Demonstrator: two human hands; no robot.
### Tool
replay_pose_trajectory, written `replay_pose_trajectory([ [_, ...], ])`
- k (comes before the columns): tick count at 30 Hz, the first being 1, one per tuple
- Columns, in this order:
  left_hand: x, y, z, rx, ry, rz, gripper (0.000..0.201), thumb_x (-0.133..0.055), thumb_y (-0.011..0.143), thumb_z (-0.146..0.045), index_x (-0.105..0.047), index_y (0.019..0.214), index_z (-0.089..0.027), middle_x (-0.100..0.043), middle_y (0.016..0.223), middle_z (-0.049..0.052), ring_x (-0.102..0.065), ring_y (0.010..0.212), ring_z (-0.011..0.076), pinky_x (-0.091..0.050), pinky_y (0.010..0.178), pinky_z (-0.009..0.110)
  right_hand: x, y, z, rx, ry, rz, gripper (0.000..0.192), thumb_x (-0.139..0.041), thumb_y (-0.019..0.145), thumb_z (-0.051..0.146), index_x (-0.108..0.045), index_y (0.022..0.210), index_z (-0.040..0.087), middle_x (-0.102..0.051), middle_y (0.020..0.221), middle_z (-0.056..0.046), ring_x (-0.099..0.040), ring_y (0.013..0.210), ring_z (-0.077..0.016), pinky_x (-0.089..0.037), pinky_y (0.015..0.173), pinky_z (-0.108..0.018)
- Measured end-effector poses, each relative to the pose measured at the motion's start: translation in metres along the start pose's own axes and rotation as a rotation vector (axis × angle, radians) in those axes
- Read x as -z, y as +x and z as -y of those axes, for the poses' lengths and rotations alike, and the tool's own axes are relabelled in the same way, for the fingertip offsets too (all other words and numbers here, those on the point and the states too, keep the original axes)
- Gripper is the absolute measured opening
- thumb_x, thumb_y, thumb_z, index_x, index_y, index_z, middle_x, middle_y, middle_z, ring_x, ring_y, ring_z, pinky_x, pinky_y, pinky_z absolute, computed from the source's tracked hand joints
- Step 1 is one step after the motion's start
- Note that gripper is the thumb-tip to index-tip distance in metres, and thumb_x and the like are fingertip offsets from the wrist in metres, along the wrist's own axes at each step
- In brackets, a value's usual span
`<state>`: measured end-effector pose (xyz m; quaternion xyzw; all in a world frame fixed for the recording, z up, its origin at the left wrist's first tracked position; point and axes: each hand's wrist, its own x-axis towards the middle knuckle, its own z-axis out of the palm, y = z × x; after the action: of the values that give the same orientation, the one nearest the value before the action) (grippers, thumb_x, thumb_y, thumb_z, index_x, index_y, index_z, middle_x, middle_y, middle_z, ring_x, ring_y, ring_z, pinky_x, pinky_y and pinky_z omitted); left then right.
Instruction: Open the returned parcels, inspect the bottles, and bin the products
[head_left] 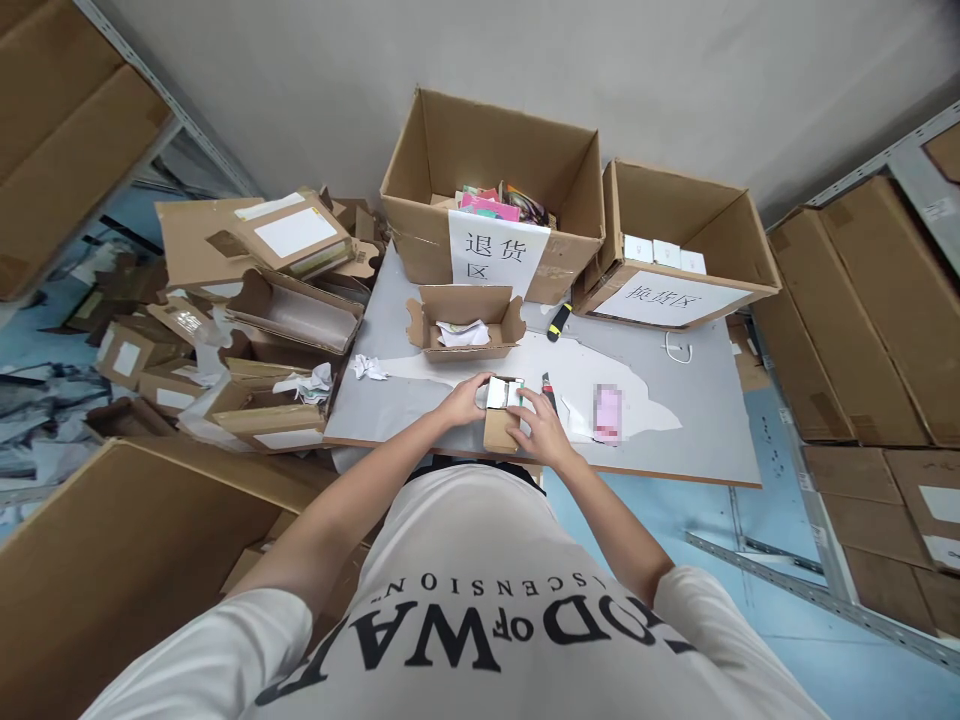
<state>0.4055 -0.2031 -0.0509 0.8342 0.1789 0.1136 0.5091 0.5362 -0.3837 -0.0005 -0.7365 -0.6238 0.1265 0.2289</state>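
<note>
left hand (466, 400) and right hand (541, 428) both clamped on a small cardboard box (501, 420) at the tabletop's (705, 420) near edge, box between them.

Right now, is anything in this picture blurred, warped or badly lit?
Head view: a wide lens bends the shelving at the edges; a pink object on the table is pixelated; lighting is even and soft, no glare; the hands and small box are sharp.

Between the fingers (480, 392) sits a small box (501, 425) of matt brown cardboard with a glossy white insert; just beyond the fingertips, a smooth grey tabletop (675, 440) and crumpled white paper (369, 368).
</note>
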Motion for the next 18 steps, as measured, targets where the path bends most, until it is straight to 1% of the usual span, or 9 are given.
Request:
replay_pose_trajectory([
  [2, 0.007, 0.0, -0.001, -0.015, 0.062, 0.079, 0.079, -0.072, 0.061, -0.029, -0.044, 0.133, -0.015, -0.057, 0.131, 0.013, -0.057, 0.118, 0.0293, -0.046, 0.099, 0.042, -0.009, -0.004, 0.0, -0.039, -0.098, -0.02, 0.043, -0.061, 0.083, 0.028, -0.057, 0.126, 0.019, -0.044, 0.139, -0.017, -0.039, 0.132, -0.0314, -0.034, 0.106, -0.057],
  [4, 0.013, -0.001, -0.005, -0.036, 0.146, 0.14, 0.083, -0.07, 0.059, -0.025, -0.041, 0.137, -0.015, -0.051, 0.138, 0.014, -0.051, 0.125, 0.0311, -0.044, 0.103, 0.043, -0.013, -0.004, -0.003, -0.043, -0.161, 0.001, 0.051, -0.061, 0.083, 0.024, -0.05, 0.132, 0.019, -0.042, 0.142, -0.017, -0.037, 0.134, -0.0317, -0.034, 0.106, -0.057],
  [6, 0.018, -0.003, -0.014, -0.094, 0.228, 0.132, 0.081, -0.065, 0.063, -0.022, -0.039, 0.139, -0.016, -0.046, 0.143, 0.014, -0.044, 0.132, 0.0299, -0.04, 0.107, 0.043, -0.01, -0.001, -0.007, 0.01, -0.21, 0.05, 0.055, -0.061, 0.082, 0.021, -0.047, 0.135, 0.019, -0.041, 0.144, -0.017, -0.034, 0.136, -0.0319, -0.031, 0.108, -0.058],
  [8, 0.02, -0.005, -0.026, -0.204, 0.31, 0.11, 0.07, -0.06, 0.072, -0.023, -0.041, 0.139, -0.018, -0.046, 0.144, 0.012, -0.04, 0.135, 0.0267, -0.032, 0.113, 0.044, -0.005, 0.006, -0.01, 0.102, -0.252, 0.111, 0.055, -0.062, 0.081, 0.018, -0.047, 0.134, 0.02, -0.043, 0.143, -0.016, -0.032, 0.137, -0.0318, -0.026, 0.11, -0.061],
  [10, 0.018, -0.005, -0.038, -0.315, 0.393, 0.143, 0.059, -0.054, 0.08, -0.024, -0.043, 0.137, -0.019, -0.048, 0.143, 0.011, -0.039, 0.136, 0.0245, -0.024, 0.116, 0.047, 0.001, 0.013, -0.012, 0.183, -0.291, 0.165, 0.054, -0.062, 0.081, 0.017, -0.048, 0.133, 0.021, -0.045, 0.141, -0.015, -0.033, 0.137, -0.0309, -0.021, 0.111, -0.062],
  [12, 0.016, -0.002, -0.045, -0.372, 0.455, 0.206, 0.056, -0.051, 0.084, -0.025, -0.041, 0.139, -0.019, -0.05, 0.141, 0.011, -0.041, 0.135, 0.0238, -0.017, 0.117, 0.05, 0.006, 0.02, -0.013, 0.233, -0.331, 0.197, 0.053, -0.061, 0.082, 0.015, -0.048, 0.132, 0.022, -0.048, 0.138, -0.014, -0.036, 0.135, -0.029, -0.02, 0.112, -0.062],
  [15, 0.015, 0.005, -0.049, -0.381, 0.498, 0.243, 0.057, -0.051, 0.086, -0.03, -0.038, 0.141, -0.018, -0.053, 0.137, 0.014, -0.046, 0.13, 0.0257, -0.009, 0.117, 0.054, 0.013, 0.029, -0.014, 0.284, -0.378, 0.218, 0.041, -0.058, 0.084, 0.014, -0.053, 0.124, 0.022, -0.054, 0.128, -0.013, -0.043, 0.127, -0.0261, -0.019, 0.113, -0.06],
  [18, 0.019, 0.011, -0.049, -0.381, 0.472, 0.249, 0.058, -0.054, 0.086, -0.04, -0.043, 0.138, -0.018, -0.055, 0.133, 0.015, -0.048, 0.127, 0.0294, -0.003, 0.116, 0.058, 0.019, 0.034, -0.014, 0.331, -0.405, 0.238, 0.026, -0.062, 0.083, 0.017, -0.059, 0.108, 0.02, -0.057, 0.119, -0.012, -0.047, 0.12, -0.0264, -0.018, 0.114, -0.059],
])
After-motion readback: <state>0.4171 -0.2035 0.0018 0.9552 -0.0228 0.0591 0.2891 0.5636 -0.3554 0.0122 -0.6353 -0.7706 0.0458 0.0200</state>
